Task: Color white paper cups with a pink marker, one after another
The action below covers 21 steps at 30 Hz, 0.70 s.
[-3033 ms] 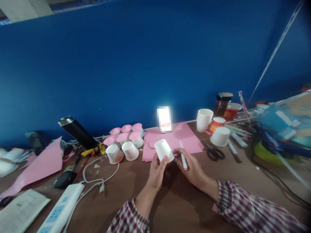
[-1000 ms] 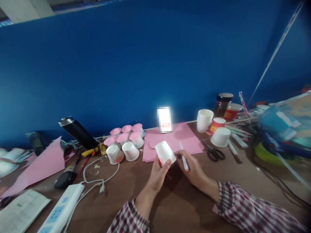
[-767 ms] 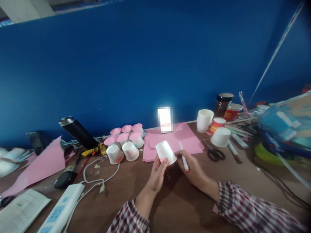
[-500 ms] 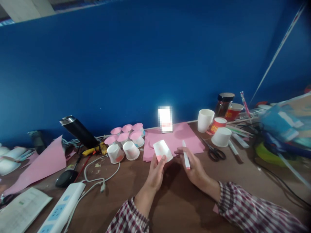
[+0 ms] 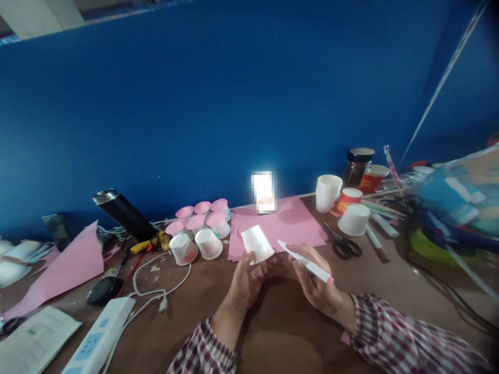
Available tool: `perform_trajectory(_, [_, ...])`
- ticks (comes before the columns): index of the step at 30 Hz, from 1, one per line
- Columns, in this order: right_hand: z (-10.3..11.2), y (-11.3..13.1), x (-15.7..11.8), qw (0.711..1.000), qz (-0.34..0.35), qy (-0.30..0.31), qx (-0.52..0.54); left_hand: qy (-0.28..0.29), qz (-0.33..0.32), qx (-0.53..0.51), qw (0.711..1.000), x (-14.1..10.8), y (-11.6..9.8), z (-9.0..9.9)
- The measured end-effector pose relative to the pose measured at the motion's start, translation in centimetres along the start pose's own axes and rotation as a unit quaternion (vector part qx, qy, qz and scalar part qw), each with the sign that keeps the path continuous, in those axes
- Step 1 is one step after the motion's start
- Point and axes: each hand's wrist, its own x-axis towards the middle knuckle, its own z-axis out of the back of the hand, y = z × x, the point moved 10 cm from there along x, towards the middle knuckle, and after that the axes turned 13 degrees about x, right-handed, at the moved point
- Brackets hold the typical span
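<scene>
My left hand is closed around the lower edge of a white paper cup, held tilted above the table with its base up and to the left. A little pink shows on the cup's side near my fingers. In my right hand is a white marker with a pink end, its tip pointing left toward the cup but apart from it. Behind both hands lie pink paper sheets. Left of them stand two upturned white cups, the nearer one with a pink patch, and several pink-topped cups.
Black scissors and an upturned white tub lie to the right, near red cups and a dark-lidded jar. On the left are a black flask, a power strip, and cables. A blue partition rises behind.
My left hand has turned the cup, showing another part of its side. In my right hand the marker has swung from nearly upright to slanting, with its tip nearer the cup.
</scene>
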Motion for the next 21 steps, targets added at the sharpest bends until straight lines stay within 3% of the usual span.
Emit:
perform_trajectory(6, [-0.7,0.9,0.0,0.999,0.041,0.031,-0.013,0.029,0.035,-0.038,0.998,-0.1,0.2,-0.2])
perform_trajectory(12, [-0.7,2.0,-0.2,0.995,0.077,0.026,-0.050,0.006,0.052,-0.079,0.995,-0.4,0.1,0.0])
perform_trajectory(18, [-2.3,4.0,-1.6,0.974,0.211,0.078,0.007,0.075,0.098,-0.114,0.986,-0.9,0.0,-1.2])
perform_trajectory(21, [-3.0,4.4,-2.3,0.963,0.246,0.104,0.024,0.094,0.113,-0.122,0.982,-0.9,0.5,-1.5])
